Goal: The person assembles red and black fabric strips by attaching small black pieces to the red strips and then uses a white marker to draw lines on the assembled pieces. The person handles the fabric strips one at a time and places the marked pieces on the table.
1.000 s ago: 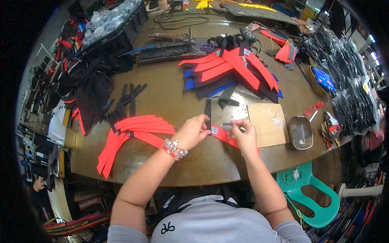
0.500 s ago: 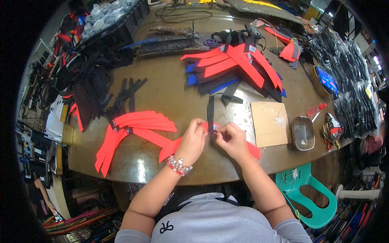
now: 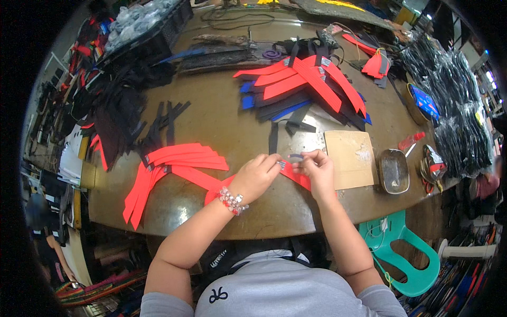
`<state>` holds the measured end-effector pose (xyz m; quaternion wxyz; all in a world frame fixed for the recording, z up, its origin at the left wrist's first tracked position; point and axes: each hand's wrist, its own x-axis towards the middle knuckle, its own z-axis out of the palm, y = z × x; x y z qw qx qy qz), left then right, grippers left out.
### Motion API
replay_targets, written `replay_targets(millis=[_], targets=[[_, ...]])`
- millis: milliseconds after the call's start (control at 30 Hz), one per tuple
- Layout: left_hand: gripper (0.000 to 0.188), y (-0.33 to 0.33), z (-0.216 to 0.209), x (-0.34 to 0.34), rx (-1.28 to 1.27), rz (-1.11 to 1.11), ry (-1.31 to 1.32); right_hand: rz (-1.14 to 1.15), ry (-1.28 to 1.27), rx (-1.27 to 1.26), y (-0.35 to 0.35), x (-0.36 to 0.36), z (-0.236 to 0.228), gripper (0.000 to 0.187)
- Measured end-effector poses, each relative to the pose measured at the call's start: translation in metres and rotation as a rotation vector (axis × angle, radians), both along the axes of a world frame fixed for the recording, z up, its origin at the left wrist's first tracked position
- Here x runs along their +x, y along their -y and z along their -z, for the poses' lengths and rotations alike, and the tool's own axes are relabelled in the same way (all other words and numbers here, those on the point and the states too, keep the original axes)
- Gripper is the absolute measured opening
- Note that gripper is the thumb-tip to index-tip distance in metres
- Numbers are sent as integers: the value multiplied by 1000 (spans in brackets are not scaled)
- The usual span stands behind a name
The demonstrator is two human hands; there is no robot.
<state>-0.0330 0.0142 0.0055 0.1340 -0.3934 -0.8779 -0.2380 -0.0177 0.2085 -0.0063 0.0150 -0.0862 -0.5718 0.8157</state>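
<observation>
An orange-red fabric strip (image 3: 300,178) lies across the table in front of me, with a black strap (image 3: 273,138) running away from its middle. My left hand (image 3: 257,176), with beaded bracelets on its wrist, pinches the strip near a small pale label. My right hand (image 3: 318,168) is just to the right, its thumb and fingers closed on a small dark strip (image 3: 296,157) that sticks out to the left. Whether that piece is attached to the red strip is hard to see. Left of my hands, a fanned pile of orange-red strips (image 3: 185,154) with black straps overlaps the held strip's left side.
A larger pile of red, black and blue strips (image 3: 301,79) lies farther back. On the right are a brown cardboard sheet (image 3: 348,158), a small metal tray (image 3: 394,171) and a red bottle (image 3: 411,140). A green plastic stool (image 3: 398,253) stands below the table's right edge.
My right hand has moved up and right, away from the left, and a small dark strip now shows in its fingers. My left hand has moved slightly right, its fingers now over the label area.
</observation>
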Motion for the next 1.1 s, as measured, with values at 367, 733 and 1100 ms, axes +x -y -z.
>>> replay_targets(millis=[367,733,1100], targets=[[5,6,13,-2,345,-86,357,8,-390,913,21,21,4,9],[39,10,5,7,136,-387,249,-287,-106,589,-12,8,-30,14],[35,247,-19,15,-3,-1183,51,-246,-641,1303,-35,-194,-171,17]])
